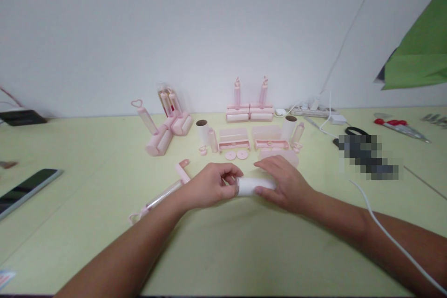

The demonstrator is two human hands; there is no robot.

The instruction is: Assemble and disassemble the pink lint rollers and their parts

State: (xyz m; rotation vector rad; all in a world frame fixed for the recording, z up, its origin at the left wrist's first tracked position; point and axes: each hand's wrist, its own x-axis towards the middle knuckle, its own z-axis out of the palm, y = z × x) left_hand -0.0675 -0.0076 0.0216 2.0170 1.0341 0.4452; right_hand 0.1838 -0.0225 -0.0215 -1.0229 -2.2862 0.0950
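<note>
Both hands meet at the middle of the pale green table (223,251) over a white paper roll (252,185) that lies on its side. My right hand (283,182) curls over the roll from the right and grips it. At the roll's left end my left hand (209,185) pinches with closed fingers; what those fingers hold is hidden. A pink roller handle with a clear tube (162,195) lies just left of my left wrist.
Behind the hands are pink lint-roller parts: two round discs (236,154), open cases (233,138), white rolls (202,130), assembled rollers (249,111) by the wall. A phone (24,188) lies left. A white cable (380,223) crosses my right forearm; scissors (398,125) lie at right.
</note>
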